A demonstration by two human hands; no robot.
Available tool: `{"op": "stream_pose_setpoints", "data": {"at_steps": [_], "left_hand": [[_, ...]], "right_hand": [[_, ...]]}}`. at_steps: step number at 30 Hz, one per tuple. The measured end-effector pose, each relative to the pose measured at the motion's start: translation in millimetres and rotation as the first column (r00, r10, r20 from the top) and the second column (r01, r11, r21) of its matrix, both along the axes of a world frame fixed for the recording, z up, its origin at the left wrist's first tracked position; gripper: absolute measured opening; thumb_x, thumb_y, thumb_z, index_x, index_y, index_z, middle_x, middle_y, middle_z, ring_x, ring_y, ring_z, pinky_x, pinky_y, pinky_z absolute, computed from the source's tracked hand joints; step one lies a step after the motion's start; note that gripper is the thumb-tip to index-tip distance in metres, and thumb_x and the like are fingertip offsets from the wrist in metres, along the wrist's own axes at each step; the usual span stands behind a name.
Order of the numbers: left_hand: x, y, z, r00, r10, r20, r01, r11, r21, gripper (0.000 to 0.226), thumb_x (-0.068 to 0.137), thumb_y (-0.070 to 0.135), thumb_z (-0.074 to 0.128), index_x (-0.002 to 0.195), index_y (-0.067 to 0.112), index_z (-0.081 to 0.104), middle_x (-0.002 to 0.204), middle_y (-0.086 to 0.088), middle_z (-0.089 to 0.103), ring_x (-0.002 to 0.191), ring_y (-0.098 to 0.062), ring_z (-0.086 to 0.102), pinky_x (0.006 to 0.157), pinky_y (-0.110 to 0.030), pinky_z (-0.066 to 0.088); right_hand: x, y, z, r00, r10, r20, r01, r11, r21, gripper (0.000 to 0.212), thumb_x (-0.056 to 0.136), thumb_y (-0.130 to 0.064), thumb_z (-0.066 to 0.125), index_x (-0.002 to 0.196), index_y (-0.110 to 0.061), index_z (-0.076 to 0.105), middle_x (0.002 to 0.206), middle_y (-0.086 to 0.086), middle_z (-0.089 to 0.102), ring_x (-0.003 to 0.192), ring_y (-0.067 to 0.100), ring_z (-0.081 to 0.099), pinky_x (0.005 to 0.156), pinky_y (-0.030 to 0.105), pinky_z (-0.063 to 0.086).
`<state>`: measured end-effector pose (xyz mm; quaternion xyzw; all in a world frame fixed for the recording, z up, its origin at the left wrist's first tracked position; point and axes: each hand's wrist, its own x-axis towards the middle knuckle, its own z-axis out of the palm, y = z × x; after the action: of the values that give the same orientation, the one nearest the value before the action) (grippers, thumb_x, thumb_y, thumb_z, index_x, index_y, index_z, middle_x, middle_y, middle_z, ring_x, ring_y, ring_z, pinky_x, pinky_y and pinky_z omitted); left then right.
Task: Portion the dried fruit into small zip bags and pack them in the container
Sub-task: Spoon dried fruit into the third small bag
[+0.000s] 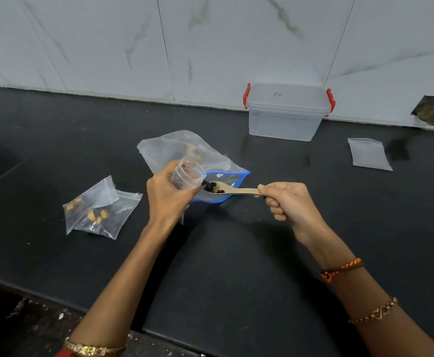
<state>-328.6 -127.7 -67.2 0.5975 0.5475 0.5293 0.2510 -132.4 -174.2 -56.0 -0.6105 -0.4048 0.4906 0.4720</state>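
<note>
My left hand point(168, 195) grips a small clear zip bag point(188, 173) and holds its mouth open toward the right. My right hand point(286, 202) pinches the handle of a wooden spoon point(239, 190) loaded with dark dried fruit point(212, 187), its bowl right at the bag's mouth. Under both lies the large clear bag with a blue zip edge point(221, 177), some fruit still inside. Two filled small bags point(98, 211) lie on the counter to the left. The clear container with red clips point(286, 113) stands closed at the back, by the wall.
An empty small zip bag point(369, 154) lies flat at the right, near the wall. The black counter point(236, 266) has a front edge low in the view and a step at the left. A hole in the wall tile point(428, 110) shows at the far right.
</note>
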Motion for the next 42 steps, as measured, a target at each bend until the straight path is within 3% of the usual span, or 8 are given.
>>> {"op": "stream_pose_setpoints", "data": {"at_steps": [7,13,23,28,31,36,39,42], "left_hand": [[13,-3,-8,0.993,-0.036,-0.109,0.03,0.998,-0.051,0.028,0.062,0.03,0.066,0.089,0.025,0.067,0.071,0.001,0.065,0.068,-0.024,0.062,0.068,-0.041,0.055],[16,-11,-6,0.974,-0.091,-0.206,0.082,0.995,-0.05,0.049,0.057,0.051,0.051,0.093,0.022,0.069,0.077,0.006,0.067,0.078,-0.024,0.065,0.073,-0.04,0.054],[28,-24,-1,0.899,-0.381,-0.217,0.361,0.924,-0.128,0.03,0.06,0.026,0.07,0.088,0.032,0.061,0.082,0.0,0.067,0.079,-0.02,0.062,0.075,-0.037,0.05],[37,-20,-5,0.885,-0.442,-0.146,0.412,0.889,-0.198,0.038,0.064,0.008,0.081,0.086,0.031,0.06,0.087,-0.006,0.067,0.079,-0.02,0.064,0.076,-0.028,0.052],[37,-18,-6,0.883,-0.46,-0.097,0.428,0.872,-0.237,0.042,0.061,0.014,0.081,0.1,0.019,0.064,0.096,-0.009,0.069,0.092,-0.027,0.067,0.086,-0.04,0.054],[35,-19,1,0.86,-0.502,-0.087,0.472,0.85,-0.236,0.042,0.064,0.009,0.078,0.103,0.014,0.064,0.093,-0.001,0.068,0.088,-0.017,0.066,0.081,-0.025,0.053],[33,-20,3,0.856,-0.508,-0.094,0.479,0.849,-0.222,0.036,0.066,0.006,0.077,0.093,0.025,0.062,0.086,0.004,0.064,0.082,-0.013,0.063,0.075,-0.019,0.049],[32,-20,5,0.872,-0.484,-0.07,0.462,0.863,-0.204,0.034,0.061,0.017,0.074,0.092,0.026,0.062,0.091,-0.001,0.066,0.088,-0.019,0.063,0.08,-0.025,0.051]], "right_hand": [[33,-18,0,0.998,-0.066,0.002,0.066,0.996,0.061,0.024,0.088,-0.01,0.061,0.064,-0.008,0.065,0.042,-0.008,0.034,0.037,0.003,0.027,0.036,0.014,0.019],[44,-23,10,0.997,-0.068,-0.043,0.072,0.992,0.103,0.018,0.087,-0.01,0.06,0.074,0.001,0.065,0.04,-0.01,0.034,0.035,0.001,0.027,0.034,0.012,0.019],[25,-17,25,0.995,0.053,0.087,-0.063,0.992,0.11,0.018,0.085,-0.009,0.063,0.069,-0.006,0.068,0.041,-0.008,0.038,0.037,0.003,0.029,0.035,0.014,0.021],[3,-10,20,0.972,0.007,0.236,-0.068,0.966,0.251,0.028,0.083,-0.013,0.063,0.074,0.013,0.063,0.053,0.007,0.031,0.046,0.009,0.023,0.041,0.019,0.019],[-4,-10,22,0.885,-0.061,0.463,-0.154,0.898,0.412,0.022,0.082,-0.019,0.065,0.073,0.0,0.07,0.047,-0.002,0.038,0.043,0.007,0.03,0.044,0.015,0.023],[0,-16,29,0.615,-0.185,0.766,-0.502,0.657,0.562,0.018,0.083,-0.026,0.061,0.081,-0.013,0.073,0.057,-0.004,0.062,0.047,0.008,0.047,0.05,0.016,0.035],[9,-20,35,0.475,-0.324,0.818,-0.675,0.462,0.575,0.021,0.085,-0.026,0.056,0.085,-0.011,0.072,0.066,0.0,0.068,0.053,0.017,0.06,0.047,0.025,0.047],[22,-19,35,0.394,-0.427,0.814,-0.75,0.362,0.554,0.025,0.086,-0.028,0.054,0.088,-0.011,0.073,0.062,0.001,0.063,0.053,0.015,0.057,0.044,0.024,0.043]]}}
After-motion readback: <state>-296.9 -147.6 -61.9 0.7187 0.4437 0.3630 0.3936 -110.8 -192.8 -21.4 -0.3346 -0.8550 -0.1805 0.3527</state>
